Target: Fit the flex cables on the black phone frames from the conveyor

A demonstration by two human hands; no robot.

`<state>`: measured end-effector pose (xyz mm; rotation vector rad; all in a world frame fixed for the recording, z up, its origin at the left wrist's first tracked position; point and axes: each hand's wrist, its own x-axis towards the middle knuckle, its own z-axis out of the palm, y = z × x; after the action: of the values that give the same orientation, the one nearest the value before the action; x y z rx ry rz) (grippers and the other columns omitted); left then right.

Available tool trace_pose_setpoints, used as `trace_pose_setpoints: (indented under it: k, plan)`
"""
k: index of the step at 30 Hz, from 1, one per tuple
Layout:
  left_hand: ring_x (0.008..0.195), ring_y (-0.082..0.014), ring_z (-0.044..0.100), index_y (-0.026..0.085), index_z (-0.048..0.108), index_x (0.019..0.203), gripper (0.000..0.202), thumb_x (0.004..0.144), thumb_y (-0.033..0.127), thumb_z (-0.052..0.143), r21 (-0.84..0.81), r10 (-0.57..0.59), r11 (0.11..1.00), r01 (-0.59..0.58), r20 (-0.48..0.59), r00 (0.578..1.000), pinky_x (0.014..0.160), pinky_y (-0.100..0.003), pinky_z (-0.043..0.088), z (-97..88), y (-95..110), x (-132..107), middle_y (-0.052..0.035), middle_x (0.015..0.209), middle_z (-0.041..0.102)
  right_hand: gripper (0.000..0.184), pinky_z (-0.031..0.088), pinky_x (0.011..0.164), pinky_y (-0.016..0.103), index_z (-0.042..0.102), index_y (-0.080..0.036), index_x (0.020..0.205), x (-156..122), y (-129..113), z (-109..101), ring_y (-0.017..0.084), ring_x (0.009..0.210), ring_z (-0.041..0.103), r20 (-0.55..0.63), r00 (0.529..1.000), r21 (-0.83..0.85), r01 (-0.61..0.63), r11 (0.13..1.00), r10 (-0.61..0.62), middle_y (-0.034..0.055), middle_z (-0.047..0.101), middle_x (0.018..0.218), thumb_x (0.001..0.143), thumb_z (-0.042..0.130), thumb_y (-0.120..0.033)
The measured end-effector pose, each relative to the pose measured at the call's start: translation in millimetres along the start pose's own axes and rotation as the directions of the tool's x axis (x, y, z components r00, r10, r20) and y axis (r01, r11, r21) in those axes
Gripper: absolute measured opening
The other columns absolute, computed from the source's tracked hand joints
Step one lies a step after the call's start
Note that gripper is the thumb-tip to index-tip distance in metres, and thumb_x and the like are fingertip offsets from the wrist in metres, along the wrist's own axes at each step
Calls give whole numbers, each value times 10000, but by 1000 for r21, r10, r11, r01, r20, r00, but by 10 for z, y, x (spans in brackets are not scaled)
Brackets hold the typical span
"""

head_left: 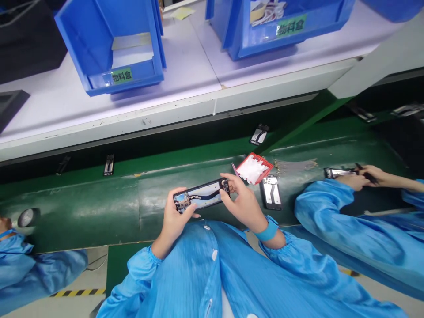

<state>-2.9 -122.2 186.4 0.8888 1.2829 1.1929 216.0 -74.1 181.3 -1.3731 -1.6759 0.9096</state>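
An opened phone body (205, 193) is held level above the green bench, its circuit board at the left end and a black flex cable running along its pale middle. My left hand (179, 210) grips the end with the circuit board, thumb on top. At the other end my right hand (240, 198) pinches the phone, its thumb pressing near the small board. A blue band circles my right wrist. Just right of my right hand, a second opened phone body (271, 193) lies on the bench beside a red tray (270, 167) of white pieces.
Thin strips (294, 167) lie right of the tray. A co-worker's hands (362, 177) work on another phone (338, 172) at right. Along the back sit phone bodies (108, 165). Blue bins (124, 86) stand on the shelf (185, 102) above. A round object (26, 217) lies left.
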Motion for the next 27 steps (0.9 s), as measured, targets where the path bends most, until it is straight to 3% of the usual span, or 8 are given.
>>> trace_pose_setpoints:
  k: [4, 9, 12, 16, 19, 23, 27]
  plan:
    - [957, -229, 723, 235, 506, 1254, 507, 888, 474, 764, -23, -5, 1000, 5, 19, 1000, 583, -303, 681, -42, -13, 16, -112, 1274, 635, 431, 579, 787, 380, 544, -221, 1371, -1, -56, 0, 233, 809, 685, 11, 1000, -6, -3, 1000, 3, 44, 690, 963, 945, 566, -286]
    - [677, -146, 660, 207, 543, 1223, 512, 885, 530, 752, 69, 16, 998, -8, -117, 993, 428, -252, 602, -64, -64, 56, -44, 1022, 628, 439, 550, 712, 372, 543, -227, 1371, -3, -84, 57, 219, 727, 652, 29, 999, -5, -26, 1000, 26, 27, 663, 900, 937, 548, -290]
    - [702, -152, 679, 205, 542, 1239, 500, 905, 522, 734, 93, 35, 995, -27, -88, 996, 461, -267, 625, -69, -75, 66, -50, 1047, 620, 422, 549, 716, 377, 561, -226, 1333, 21, -69, 63, 218, 721, 643, 11, 999, 5, -39, 999, 39, 20, 653, 878, 917, 552, -293]
    - [827, -192, 727, 216, 519, 1257, 451, 956, 515, 673, 90, 75, 993, -74, -2, 997, 544, -298, 669, -71, -62, 49, -78, 1139, 618, 411, 571, 774, 387, 567, -230, 1304, 44, -56, 40, 230, 805, 659, -3, 1000, 12, -31, 999, 31, 45, 680, 993, 903, 597, -318]
    - [859, -204, 742, 220, 503, 1275, 417, 983, 480, 649, 124, 114, 986, -113, -9, 993, 547, -274, 663, -34, -73, 1, -83, 1136, 630, 474, 582, 831, 420, 540, -231, 1331, 29, -55, 71, 255, 878, 668, -24, 999, -2, -38, 999, 38, 68, 676, 1086, 887, 647, -358]
    - [710, -157, 734, 212, 477, 1296, 373, 1018, 424, 609, 185, 195, 964, -192, 2, 981, 506, -232, 627, 54, -159, -82, -79, 1080, 665, 624, 555, 972, 519, 474, -219, 1378, -14, -81, 182, 327, 1088, 644, -92, 994, -52, -56, 997, 51, 125, 615, 1255, 841, 717, -422]
    - [537, -105, 675, 200, 466, 1292, 337, 1038, 390, 579, 260, 285, 923, -285, 35, 958, 469, -207, 591, 104, -225, -128, -51, 985, 693, 666, 532, 1037, 546, 455, -215, 1367, -52, -181, 304, 353, 1225, 569, -131, 991, -99, 16, 995, -29, 153, 536, 1300, 816, 754, -437]
